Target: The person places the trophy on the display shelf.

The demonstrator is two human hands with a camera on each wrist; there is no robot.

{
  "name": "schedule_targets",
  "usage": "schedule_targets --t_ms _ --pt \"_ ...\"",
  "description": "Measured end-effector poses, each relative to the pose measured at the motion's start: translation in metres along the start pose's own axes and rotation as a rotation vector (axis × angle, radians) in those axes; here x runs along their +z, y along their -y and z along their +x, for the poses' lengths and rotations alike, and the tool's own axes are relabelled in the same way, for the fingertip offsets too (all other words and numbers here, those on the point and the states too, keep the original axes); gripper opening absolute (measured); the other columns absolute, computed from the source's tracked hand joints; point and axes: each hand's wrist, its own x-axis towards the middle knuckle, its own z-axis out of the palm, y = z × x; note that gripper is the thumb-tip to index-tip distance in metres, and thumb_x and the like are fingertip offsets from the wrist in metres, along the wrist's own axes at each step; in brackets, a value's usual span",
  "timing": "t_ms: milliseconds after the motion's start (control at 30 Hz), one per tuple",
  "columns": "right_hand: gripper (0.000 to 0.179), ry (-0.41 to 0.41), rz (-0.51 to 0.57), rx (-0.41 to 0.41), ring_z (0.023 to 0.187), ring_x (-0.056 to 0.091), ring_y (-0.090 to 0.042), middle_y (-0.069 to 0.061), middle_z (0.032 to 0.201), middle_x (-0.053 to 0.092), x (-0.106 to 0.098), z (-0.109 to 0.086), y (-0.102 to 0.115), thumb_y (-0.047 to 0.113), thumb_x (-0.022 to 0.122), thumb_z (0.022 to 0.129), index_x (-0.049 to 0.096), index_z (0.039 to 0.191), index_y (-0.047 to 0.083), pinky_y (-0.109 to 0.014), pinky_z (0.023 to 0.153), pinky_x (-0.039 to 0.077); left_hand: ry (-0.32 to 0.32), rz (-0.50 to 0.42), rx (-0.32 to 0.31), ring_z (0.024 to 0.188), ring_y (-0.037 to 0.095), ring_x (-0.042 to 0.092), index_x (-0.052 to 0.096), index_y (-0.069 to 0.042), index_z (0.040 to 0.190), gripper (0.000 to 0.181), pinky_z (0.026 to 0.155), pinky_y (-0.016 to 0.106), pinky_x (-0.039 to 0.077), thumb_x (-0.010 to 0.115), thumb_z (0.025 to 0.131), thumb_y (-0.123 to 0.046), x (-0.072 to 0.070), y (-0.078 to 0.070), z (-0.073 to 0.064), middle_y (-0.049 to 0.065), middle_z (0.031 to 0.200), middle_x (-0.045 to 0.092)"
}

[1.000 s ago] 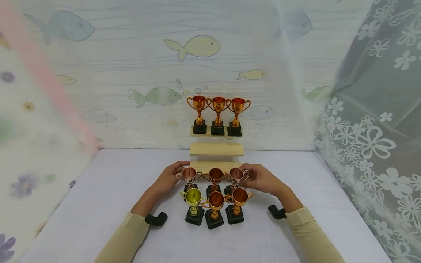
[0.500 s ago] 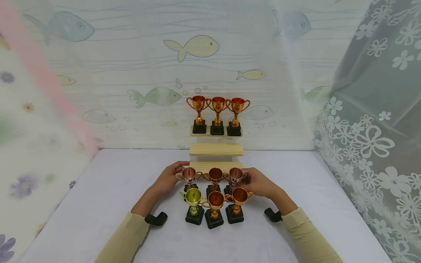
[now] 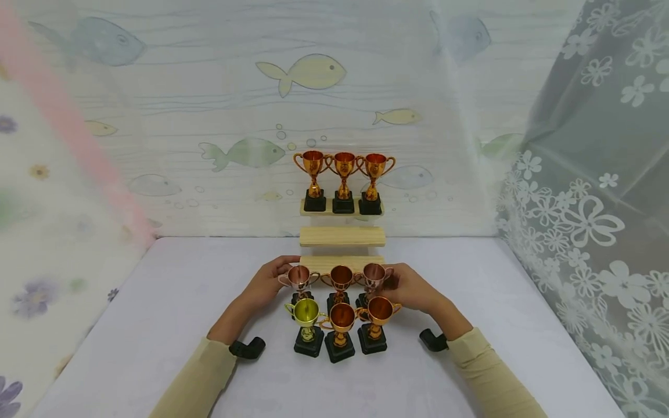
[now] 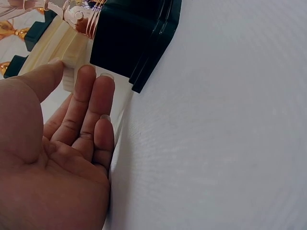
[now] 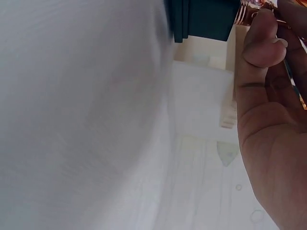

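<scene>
My right hand (image 3: 415, 289) pinches the stem of a rose-gold trophy cup (image 3: 373, 274) at the right of the back row; its black base (image 5: 211, 17) shows in the right wrist view. My left hand (image 3: 263, 285) is beside the low left end of a stepped wooden stand (image 3: 342, 263). In the left wrist view, the thumb touches the wood (image 4: 76, 50) and the fingers are relaxed, below the black base (image 4: 134, 38) of the left rose-gold trophy (image 3: 299, 277). Between the two rose-gold cups stands a copper-coloured trophy (image 3: 341, 277).
In front stand a yellow-gold trophy (image 3: 305, 312) and two orange-gold ones, one in the middle (image 3: 342, 316) and one at right (image 3: 380, 310). Three gold trophies, among them a middle one (image 3: 344, 165), stand on the top step. Behind is a fish-printed curtain (image 3: 209, 104).
My right hand has come down and slightly left, from beside the stand's right end to the rose-gold trophy. My left hand stays in place. The head view has shifted slightly.
</scene>
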Motion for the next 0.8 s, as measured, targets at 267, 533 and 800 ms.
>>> schedule_targets --t_ms 267,533,800 --pt "0.025 -0.016 -0.028 -0.006 0.094 0.073 -0.016 -0.011 0.104 0.079 -0.005 0.001 0.010 0.004 0.077 0.093 0.074 0.117 -0.004 -0.028 0.083 0.058 -0.005 -0.028 -0.011 0.096 0.019 0.061 0.054 -0.007 0.153 0.055 0.083 0.031 0.042 0.054 0.099 0.004 -0.001 0.000 0.000 0.011 0.109 0.073" --pt "0.015 -0.071 -0.024 -0.010 0.093 0.074 -0.018 -0.009 0.099 0.079 -0.014 0.001 0.021 0.006 0.080 0.092 0.076 0.105 0.000 -0.030 0.083 0.059 -0.004 -0.027 -0.010 0.095 0.020 0.060 0.054 -0.007 0.152 0.056 0.080 0.030 0.042 0.053 0.098 0.005 -0.001 -0.002 -0.002 0.010 0.108 0.073" --pt "0.009 -0.128 -0.035 -0.044 0.098 0.074 -0.020 -0.012 0.104 0.080 -0.023 0.002 0.028 0.002 0.080 0.092 0.076 0.100 0.001 -0.033 0.086 0.058 0.010 -0.050 -0.006 0.107 0.018 0.065 0.053 -0.005 0.153 0.053 0.091 0.030 0.045 0.056 0.100 0.002 -0.001 -0.003 -0.002 0.013 0.118 0.075"
